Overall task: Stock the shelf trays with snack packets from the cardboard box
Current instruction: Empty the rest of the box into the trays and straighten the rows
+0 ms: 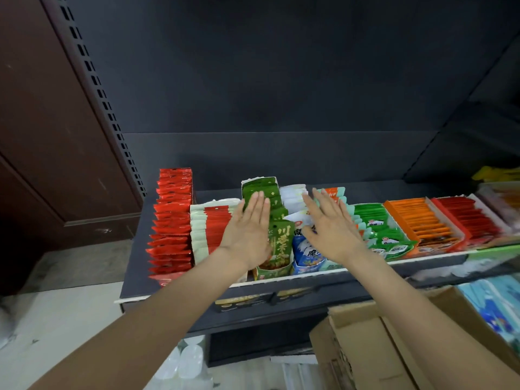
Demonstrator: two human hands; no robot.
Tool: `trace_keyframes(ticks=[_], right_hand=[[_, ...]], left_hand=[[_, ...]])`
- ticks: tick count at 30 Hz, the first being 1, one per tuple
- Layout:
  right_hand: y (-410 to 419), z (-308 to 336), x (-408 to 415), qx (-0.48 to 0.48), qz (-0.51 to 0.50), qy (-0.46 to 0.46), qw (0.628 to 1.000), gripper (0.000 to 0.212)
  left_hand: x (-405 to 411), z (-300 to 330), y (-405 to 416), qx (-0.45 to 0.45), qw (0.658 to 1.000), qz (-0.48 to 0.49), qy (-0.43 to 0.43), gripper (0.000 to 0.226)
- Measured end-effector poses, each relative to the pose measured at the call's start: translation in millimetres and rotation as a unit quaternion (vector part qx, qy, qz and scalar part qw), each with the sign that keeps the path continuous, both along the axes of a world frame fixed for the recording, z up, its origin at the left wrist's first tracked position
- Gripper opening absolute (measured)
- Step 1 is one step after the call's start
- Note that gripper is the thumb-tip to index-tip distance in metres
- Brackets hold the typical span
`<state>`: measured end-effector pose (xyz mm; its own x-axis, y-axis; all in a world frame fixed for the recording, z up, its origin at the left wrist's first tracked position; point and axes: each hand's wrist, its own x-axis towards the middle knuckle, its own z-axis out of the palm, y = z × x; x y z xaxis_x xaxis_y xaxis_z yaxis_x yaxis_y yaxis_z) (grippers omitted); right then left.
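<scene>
Here we are holding both hands flat, fingers straight, gripping nothing.
Our left hand [249, 230] is lying against the green packets [277, 243]; our right hand [330, 229] is hovering over the white-blue packets [305, 253] in the shelf trays [439, 253], cardboard box [374, 344] sitting lower right.

Red pkts [171, 220], green pkts [277, 243], orange pkts [425, 220]; black shelf [135, 266]; brown box [365, 350].

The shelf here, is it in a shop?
Probably a small shop or its stockroom: a dark retail shelf holds display trays of snack packets, and an open cardboard box sits below for restocking.
</scene>
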<state>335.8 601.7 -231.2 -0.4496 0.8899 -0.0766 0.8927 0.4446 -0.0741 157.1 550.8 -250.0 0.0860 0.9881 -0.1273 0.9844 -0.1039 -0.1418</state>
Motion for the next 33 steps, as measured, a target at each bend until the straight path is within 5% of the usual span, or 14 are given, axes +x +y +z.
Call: trace_keyframes(ticks=[3,8,12,15,19,23,27,33], right_hand=[[-7,-3,0,0.015,0.006,0.016,1.000,0.066],[-4,-4,1,0.054,0.010,0.038,0.998,0.028],[8,3,13,0.015,-0.017,0.138,0.990,0.009],[16,7,21,-0.027,0.012,0.165,0.986,0.011],[22,4,34,-0.053,0.013,0.233,0.971,0.039],[20,-2,45,0.054,0.032,0.227,0.972,0.020],[16,-11,46,0.153,0.088,0.131,0.975,0.024],[23,-10,51,0.154,0.132,0.179,0.963,0.015]], left_hand=[[6,2,-2,0.005,0.999,0.054,-0.005,0.079],[14,-2,-9,0.045,0.997,-0.025,-0.052,0.073],[11,-1,-8,0.037,0.997,0.033,-0.063,0.068],[13,5,-9,0.047,0.995,0.022,-0.080,0.064],[36,5,-11,0.074,0.990,-0.066,-0.097,0.060],[50,6,2,0.143,0.960,0.029,-0.241,0.033],[55,14,19,0.173,0.959,0.054,-0.219,0.018],[59,24,29,0.180,0.976,-0.011,-0.122,0.018]])
